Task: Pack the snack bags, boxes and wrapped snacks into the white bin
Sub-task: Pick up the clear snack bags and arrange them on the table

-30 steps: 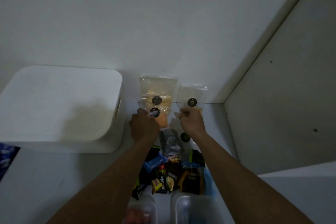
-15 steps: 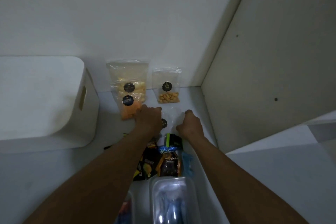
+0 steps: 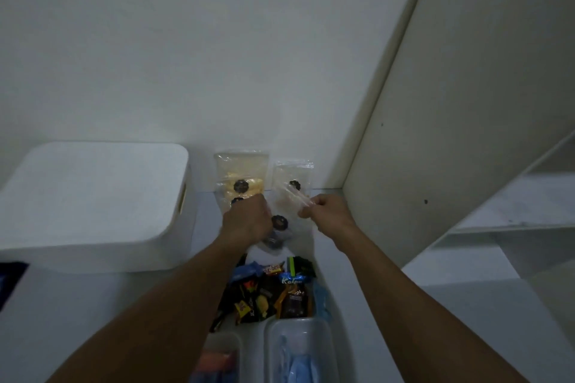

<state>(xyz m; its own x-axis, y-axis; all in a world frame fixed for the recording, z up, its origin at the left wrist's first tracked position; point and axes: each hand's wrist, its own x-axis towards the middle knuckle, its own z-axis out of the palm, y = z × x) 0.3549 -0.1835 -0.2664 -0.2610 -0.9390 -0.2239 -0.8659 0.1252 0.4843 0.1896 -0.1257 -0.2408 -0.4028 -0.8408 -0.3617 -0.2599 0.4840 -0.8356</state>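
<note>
The white bin stands at the left on the white shelf, its handle slot facing the snacks. My left hand and my right hand both pinch the top corners of a clear snack bag with a round black sticker and dark contents at its bottom, held just above the shelf. Behind it, a bag of yellow chips and a smaller clear bag lean on the back wall. A pile of wrapped snacks lies nearer to me.
Two clear plastic containers sit at the shelf's near edge. A side panel closes the shelf at the right, with the back wall just behind the bags. A dark object shows at the far left.
My hands came back from the bags at the wall, dropped onto the clear bag lying on the shelf, and now hold it up by its top. The view has shifted.
</note>
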